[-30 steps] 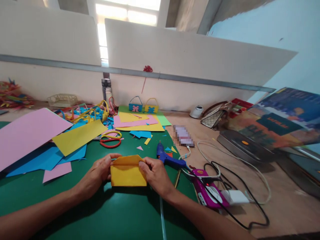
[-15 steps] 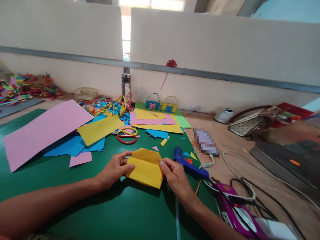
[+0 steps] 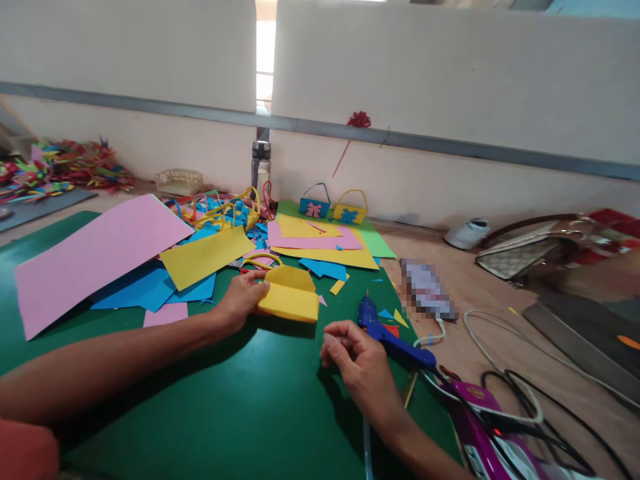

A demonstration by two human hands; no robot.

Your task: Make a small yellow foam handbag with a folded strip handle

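My left hand is closed on the left edge of a folded yellow paper pouch, thumb in front and fingers behind. Its top flap stands up and its body tilts toward me above the green mat. My right hand is apart from the pouch, lower and to its right, fingers loosely curled and thumb against the index finger; nothing shows in it. Just beyond that hand lies a blue glue gun. Behind the pouch, scissors with yellow and red handles are partly hidden.
Pink card, yellow card and blue paper lie left. Two small paper handbags, blue and yellow, stand at the back. A phone, cables and a purple power strip are on the right.
My right hand has let go of the yellow pouch and drawn back toward me. The left hand has carried the pouch slightly away from me, over the scissors. The view has shifted a little.
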